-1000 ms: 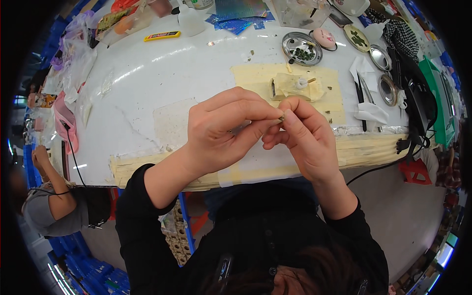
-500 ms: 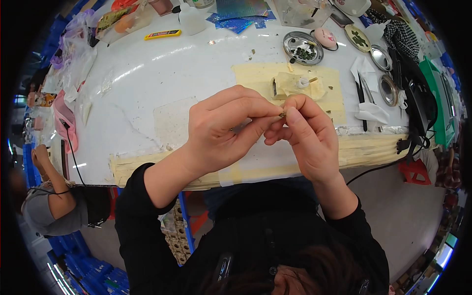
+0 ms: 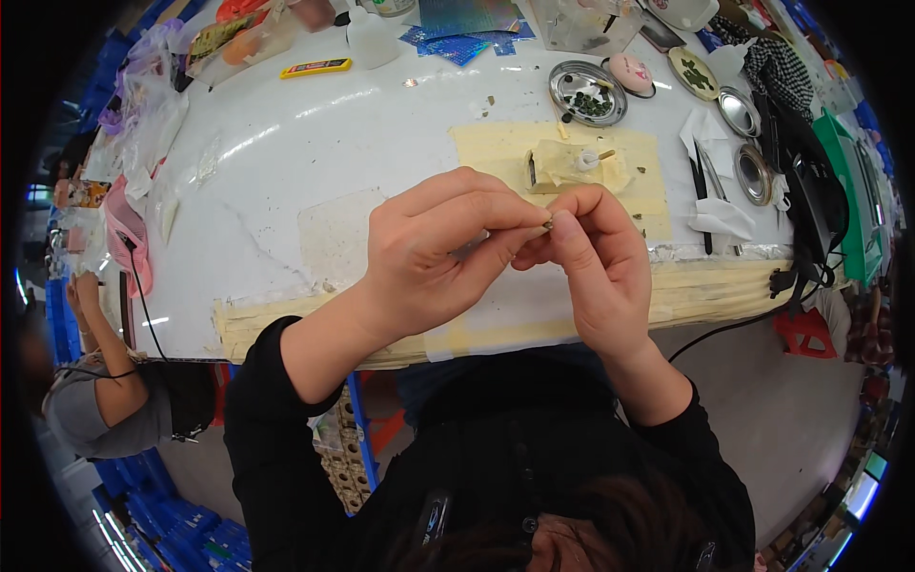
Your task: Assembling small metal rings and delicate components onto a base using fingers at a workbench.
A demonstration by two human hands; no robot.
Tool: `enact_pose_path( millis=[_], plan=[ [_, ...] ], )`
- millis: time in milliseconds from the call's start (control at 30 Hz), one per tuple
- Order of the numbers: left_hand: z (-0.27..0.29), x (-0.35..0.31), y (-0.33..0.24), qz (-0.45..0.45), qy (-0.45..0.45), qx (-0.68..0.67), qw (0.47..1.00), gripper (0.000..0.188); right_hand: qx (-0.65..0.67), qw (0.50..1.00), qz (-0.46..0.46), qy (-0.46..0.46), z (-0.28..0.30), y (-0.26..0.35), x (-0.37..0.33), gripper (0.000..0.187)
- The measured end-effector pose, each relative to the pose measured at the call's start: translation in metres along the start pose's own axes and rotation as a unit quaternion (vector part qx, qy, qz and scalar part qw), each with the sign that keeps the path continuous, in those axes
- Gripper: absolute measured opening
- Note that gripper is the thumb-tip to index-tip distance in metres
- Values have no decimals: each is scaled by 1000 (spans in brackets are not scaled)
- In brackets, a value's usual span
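Observation:
My left hand point(image 3: 434, 243) and my right hand point(image 3: 596, 267) meet fingertip to fingertip above the near part of the white table. Between them is a tiny dark brownish piece point(image 3: 548, 225), pinched by thumb and forefinger on both sides; most of it is covered, so its kind cannot be told. Just beyond the fingers, a block wrapped in yellowish tape point(image 3: 553, 172) lies on a pale yellow taped patch point(image 3: 486, 143), with a small white nozzle-like tip point(image 3: 587, 160) on it. Farther back is a round metal dish point(image 3: 589, 93) with small dark green pieces.
Tweezers point(image 3: 711, 172) and white tissue point(image 3: 721, 219) lie at the right, near metal lids point(image 3: 753, 174). A cream dish point(image 3: 693, 73) holds green pieces. A white bottle point(image 3: 370, 38) and a yellow box point(image 3: 315, 68) stand at the back. Another person's arm point(image 3: 110, 334) shows at far left.
My right hand has shifted slightly, its fingers curling closer around the small piece. My left hand has barely moved. At far left, the other person's hand has risen a little.

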State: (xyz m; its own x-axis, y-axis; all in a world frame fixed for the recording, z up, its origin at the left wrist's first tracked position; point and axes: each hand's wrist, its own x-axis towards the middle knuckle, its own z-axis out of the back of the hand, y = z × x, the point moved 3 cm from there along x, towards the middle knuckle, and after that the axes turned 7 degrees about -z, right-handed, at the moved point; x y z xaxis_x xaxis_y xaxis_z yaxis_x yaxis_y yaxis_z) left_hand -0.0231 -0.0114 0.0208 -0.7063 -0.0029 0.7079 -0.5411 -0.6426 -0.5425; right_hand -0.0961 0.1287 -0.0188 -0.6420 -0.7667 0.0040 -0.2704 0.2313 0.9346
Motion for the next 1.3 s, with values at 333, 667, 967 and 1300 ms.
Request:
enact_pose_path(
  millis=[333, 667, 967, 1300],
  plan=[
    [0, -1, -3, -60, 0, 57, 997, 20, 54, 998, -15, 19, 1, 1, 1, 13],
    [-1, -2, -4, -77, -14, 117, 990, 22, -320, 900, 266, -130, 1, 13, -4, 12],
    [-2, -2, -6, -66, -12, 124, 990, 23, -423, 799, 415, -105, -8, 21, -5, 21],
    [-3, -2, -6, -108, -30, 139, 984, 23, -212, 962, 152, -79, 5, 16, -1, 10]
  ],
)
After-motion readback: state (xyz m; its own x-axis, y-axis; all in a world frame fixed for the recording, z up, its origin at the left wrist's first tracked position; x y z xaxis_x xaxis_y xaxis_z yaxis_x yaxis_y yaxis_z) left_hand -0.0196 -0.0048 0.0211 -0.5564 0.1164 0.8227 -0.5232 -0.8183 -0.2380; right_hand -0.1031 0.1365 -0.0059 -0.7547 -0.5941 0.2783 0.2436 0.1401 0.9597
